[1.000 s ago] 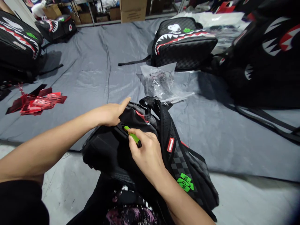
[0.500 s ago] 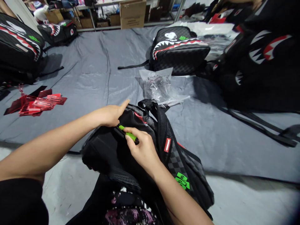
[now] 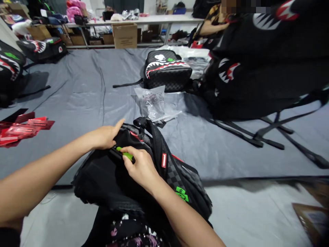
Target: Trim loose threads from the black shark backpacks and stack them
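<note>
A black backpack with a grey checkered side, a red label on its strap and green patches rests across my lap against the table's edge. My left hand grips the bag's upper edge, thumb stretched out and the other fingers partly hidden by the fabric. In my right hand is a small tool with a bright green handle and a black end. It lies at the bag's seam, close to my left fingers. Its tip is hidden, so I cannot tell its exact kind.
A grey cloth covers the table. Red tags lie at the left, and a clear plastic bag is just beyond the backpack. A shark-mouth backpack stands behind it. Large black bags with trailing straps fill the right, near another person.
The view has tilted up and turned right, so everything sits further left and the far things lower. Both hands keep their holds on the backpack and the green-handled tool.
</note>
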Demonstrator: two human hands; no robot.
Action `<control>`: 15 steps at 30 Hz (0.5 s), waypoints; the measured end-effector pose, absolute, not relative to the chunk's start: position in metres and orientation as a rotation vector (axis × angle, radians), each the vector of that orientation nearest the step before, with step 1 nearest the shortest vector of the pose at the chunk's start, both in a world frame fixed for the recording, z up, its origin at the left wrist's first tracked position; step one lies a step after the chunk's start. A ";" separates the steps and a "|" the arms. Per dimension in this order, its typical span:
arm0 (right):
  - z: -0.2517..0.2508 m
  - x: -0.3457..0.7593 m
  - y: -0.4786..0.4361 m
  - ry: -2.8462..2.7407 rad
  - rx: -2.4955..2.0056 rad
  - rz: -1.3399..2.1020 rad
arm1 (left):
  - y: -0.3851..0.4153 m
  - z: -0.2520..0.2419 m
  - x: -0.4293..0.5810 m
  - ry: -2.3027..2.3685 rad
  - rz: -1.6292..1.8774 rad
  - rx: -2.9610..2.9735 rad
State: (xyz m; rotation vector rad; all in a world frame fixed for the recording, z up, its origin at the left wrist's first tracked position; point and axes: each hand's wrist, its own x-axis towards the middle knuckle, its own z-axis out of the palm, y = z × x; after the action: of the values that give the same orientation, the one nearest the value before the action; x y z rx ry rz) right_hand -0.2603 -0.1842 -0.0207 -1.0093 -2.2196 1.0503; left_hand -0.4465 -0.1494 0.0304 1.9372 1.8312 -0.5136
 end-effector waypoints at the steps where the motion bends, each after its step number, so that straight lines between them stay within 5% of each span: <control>1: -0.018 -0.257 -0.184 -2.230 -1.025 1.054 | -0.149 0.030 -0.447 1.832 -0.503 1.939; 9: 0.018 -0.183 -0.147 -1.774 -0.937 0.871 | -0.149 0.024 -0.452 1.826 -0.450 1.911; 15: -0.040 -0.147 -0.056 -1.658 -1.275 0.507 | -0.150 0.029 -0.446 1.823 -0.449 1.865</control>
State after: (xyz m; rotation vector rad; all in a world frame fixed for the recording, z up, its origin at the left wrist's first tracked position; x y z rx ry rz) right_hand -0.1468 -0.0561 -0.0403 -1.2751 -1.6585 0.5073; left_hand -0.4461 -0.1502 0.0295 1.8648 1.8235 -0.4489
